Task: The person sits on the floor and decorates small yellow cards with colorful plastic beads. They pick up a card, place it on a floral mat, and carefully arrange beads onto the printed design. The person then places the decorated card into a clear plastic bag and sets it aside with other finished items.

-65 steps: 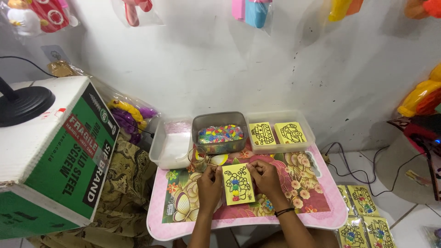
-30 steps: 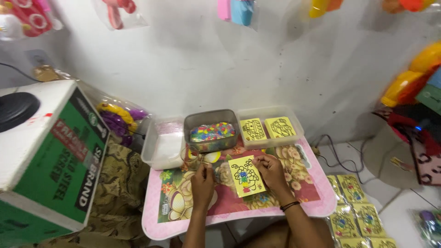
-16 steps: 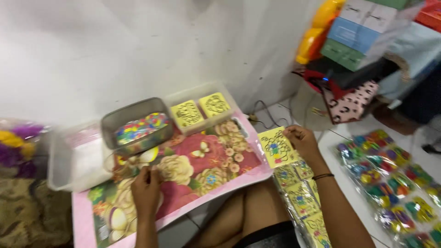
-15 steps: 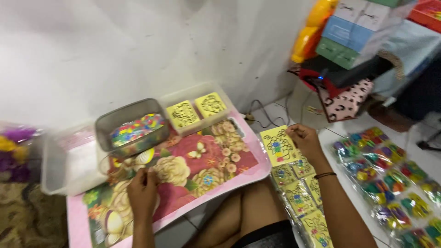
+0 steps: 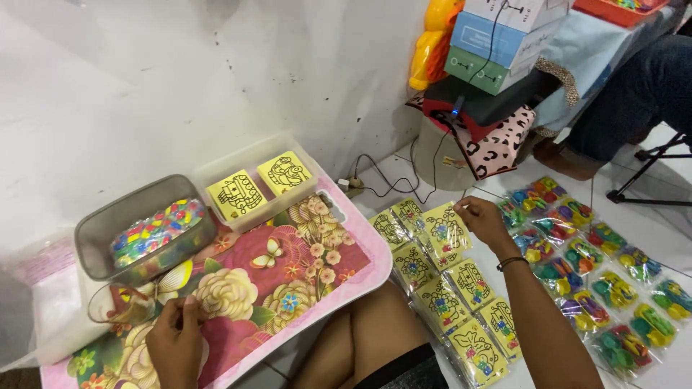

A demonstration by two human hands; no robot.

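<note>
White floor on the right carries rows of yellow cards; the right hand [image 5: 481, 222] pinches 1 yellow card [image 5: 445, 230] above them. Left hand [image 5: 175, 338], fingers curled, rests on the flowered tray [image 5: 288, 266].

The right hand [image 5: 481, 220] pinches a yellow packet [image 5: 445, 232] over the row of packets [image 5: 450, 302] on the floor, beside the tray's right edge. The left hand [image 5: 175, 338] rests on the flowered tray [image 5: 303, 263] near its front-left corner, just below a bead bin [image 5: 144, 229].
</note>
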